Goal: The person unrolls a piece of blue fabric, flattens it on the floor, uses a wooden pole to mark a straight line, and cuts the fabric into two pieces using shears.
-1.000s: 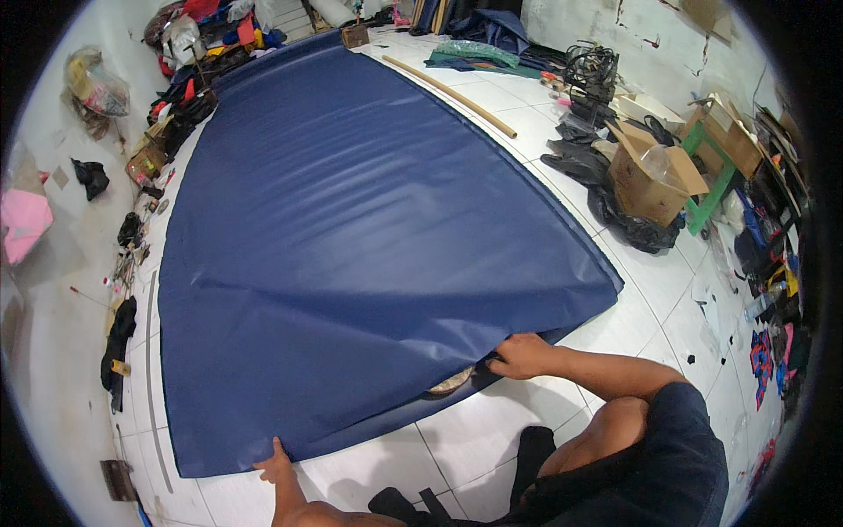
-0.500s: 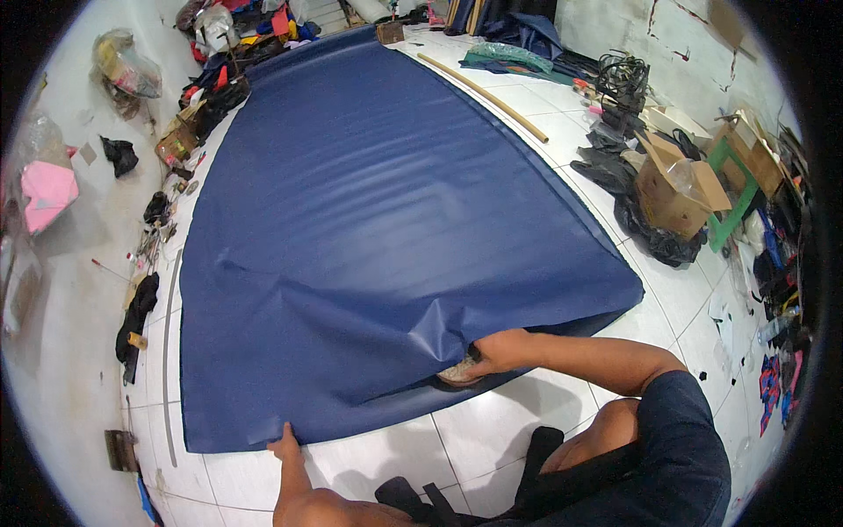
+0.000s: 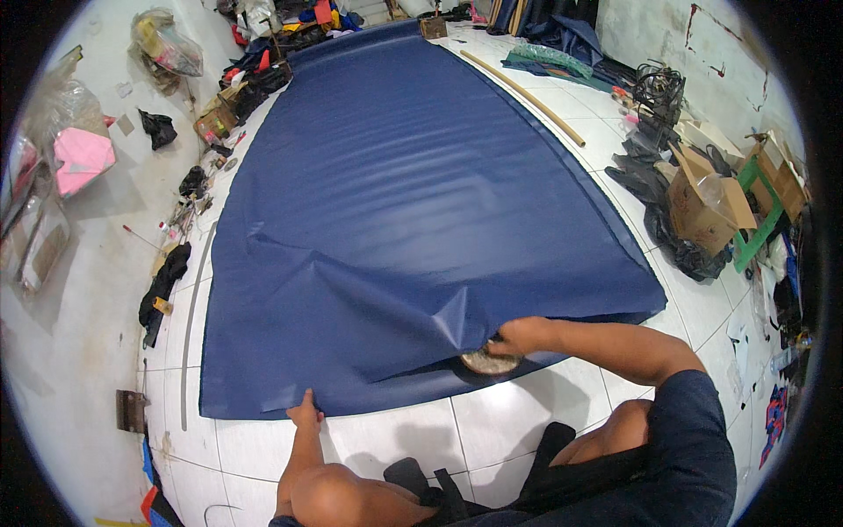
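Note:
A large dark blue vinyl-like sheet (image 3: pixel 378 220) is spread over the floor, its near part wrinkled and raised in a peaked fold. At its near right edge my right hand (image 3: pixel 520 336) is closed on a round, stone-like weight (image 3: pixel 492 362), pale and speckled on its side. The weight sits on a lower layer of the sheet, partly covered by my hand and next to the lifted upper layer. My left hand (image 3: pixel 306 409) rests on the near left edge of the sheet, index finger stretched forward; its other fingers are partly hidden.
White tiles (image 3: pixel 413 439) surround the sheet. A long tan tube (image 3: pixel 522 97) lies along its right side and a thin grey strip (image 3: pixel 195 334) along its left. Cardboard boxes (image 3: pixel 698 198) and black plastic stand at right. A brown block (image 3: pixel 433 28) sits on the far edge.
The view has shifted, so the scene sits farther right. More of the round weight shows from under the fold, with my right hand on it. My left hand stays at the sheet's edge.

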The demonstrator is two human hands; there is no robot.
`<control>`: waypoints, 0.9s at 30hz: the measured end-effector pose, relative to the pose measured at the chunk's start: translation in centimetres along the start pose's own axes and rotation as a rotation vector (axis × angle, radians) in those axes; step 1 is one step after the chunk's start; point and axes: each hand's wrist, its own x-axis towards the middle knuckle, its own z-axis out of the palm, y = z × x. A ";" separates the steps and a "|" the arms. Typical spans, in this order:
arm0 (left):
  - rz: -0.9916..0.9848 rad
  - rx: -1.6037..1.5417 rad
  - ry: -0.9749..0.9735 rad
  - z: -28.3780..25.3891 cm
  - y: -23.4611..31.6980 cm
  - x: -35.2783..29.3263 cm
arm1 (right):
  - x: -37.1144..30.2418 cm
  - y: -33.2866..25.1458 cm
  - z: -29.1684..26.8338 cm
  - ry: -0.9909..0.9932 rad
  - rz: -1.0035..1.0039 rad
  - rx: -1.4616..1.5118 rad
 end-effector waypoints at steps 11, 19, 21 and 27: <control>0.291 -0.546 0.062 0.2 1.6 2.2 | -10.2 -2.8 7.8 0.149 -0.320 0.243; -0.026 -0.463 -0.028 -5.5 -0.4 6.3 | -10.6 -3.4 10.9 -0.095 -0.400 0.216; -0.037 -0.450 -0.220 -4.6 -1.7 5.2 | -10.4 -2.9 10.9 -0.056 -0.457 0.142; -0.033 -0.267 -0.404 -3.4 -2.0 2.0 | -6.1 8.0 7.5 -0.245 0.017 0.904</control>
